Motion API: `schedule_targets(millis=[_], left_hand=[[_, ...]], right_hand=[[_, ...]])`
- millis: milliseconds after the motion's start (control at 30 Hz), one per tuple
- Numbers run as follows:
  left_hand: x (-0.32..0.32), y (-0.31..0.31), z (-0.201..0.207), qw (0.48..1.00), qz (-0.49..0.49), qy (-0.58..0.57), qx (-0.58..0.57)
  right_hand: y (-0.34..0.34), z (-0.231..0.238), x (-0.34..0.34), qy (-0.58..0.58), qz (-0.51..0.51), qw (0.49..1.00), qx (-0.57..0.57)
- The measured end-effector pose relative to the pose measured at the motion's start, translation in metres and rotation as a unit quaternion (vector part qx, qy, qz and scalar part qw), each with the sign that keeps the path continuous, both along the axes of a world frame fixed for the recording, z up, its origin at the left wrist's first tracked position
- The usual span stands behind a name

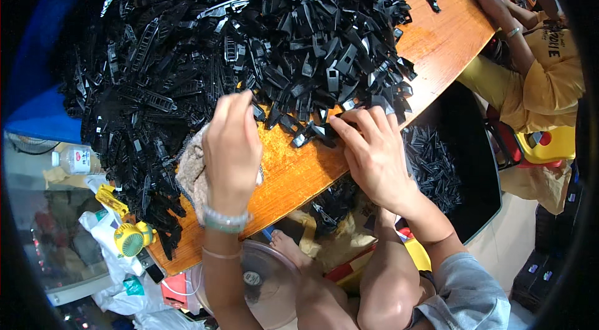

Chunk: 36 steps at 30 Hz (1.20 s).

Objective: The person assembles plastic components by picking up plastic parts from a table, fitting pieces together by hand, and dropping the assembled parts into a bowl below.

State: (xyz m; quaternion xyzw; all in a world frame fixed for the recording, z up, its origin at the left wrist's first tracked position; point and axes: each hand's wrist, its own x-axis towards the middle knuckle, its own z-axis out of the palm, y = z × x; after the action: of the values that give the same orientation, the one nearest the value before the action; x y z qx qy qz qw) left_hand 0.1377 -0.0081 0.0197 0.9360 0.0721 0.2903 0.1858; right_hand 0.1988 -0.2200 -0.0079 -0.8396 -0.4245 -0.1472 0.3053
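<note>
A big heap of small black plastic parts (299, 36) covers much of the wooden table (293, 161). My left hand (231, 142) is raised at the near edge of the heap, its fingers drawn together. Whatever sits between those fingertips, if anything, is hidden. Beside and partly behind that hand lies a crumpled beige cloth (192, 171). My right hand (377, 155) has its thumb and fingers curled at a black plastic part (323, 134) on the table, apparently pinching it. Several loose parts lie between the two hands.
Below the table's right edge is a black bin (477, 161) holding thin black pieces (432, 164). At far right sits another person (536, 80) in yellow, hands on the table. A yellow-green fan (131, 239), plastic bottle (76, 159) and white bags (134, 302) are at left.
</note>
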Motion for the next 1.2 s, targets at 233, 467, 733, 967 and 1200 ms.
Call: schedule_targets(millis=[233, 467, 733, 967, 1200], left_hand=[[0.072, 0.008, -0.004, 0.976, 0.143, 0.055, 0.156], [0.092, 0.001, 0.005, 0.972, 0.192, 0.101, 0.094], [0.084, -0.007, 0.007, 0.979, 0.163, 0.124, 0.001], [0.062, -0.001, 0.016, 0.965, 0.062, -0.108, 0.229], [-0.043, -0.035, 0.010, 0.927, 0.021, 0.020, -0.374]], right_hand=[[0.005, -0.015, -0.001, -0.033, -0.019, 0.999, 0.008], [0.008, -0.015, 0.006, -0.057, -0.028, 0.995, 0.076], [-0.001, -0.013, -0.013, 0.032, 0.082, 0.972, 0.218], [-0.004, -0.004, -0.021, 0.183, 0.136, 0.971, 0.071], [-0.021, -0.002, -0.022, 0.144, 0.108, 0.982, 0.056]])
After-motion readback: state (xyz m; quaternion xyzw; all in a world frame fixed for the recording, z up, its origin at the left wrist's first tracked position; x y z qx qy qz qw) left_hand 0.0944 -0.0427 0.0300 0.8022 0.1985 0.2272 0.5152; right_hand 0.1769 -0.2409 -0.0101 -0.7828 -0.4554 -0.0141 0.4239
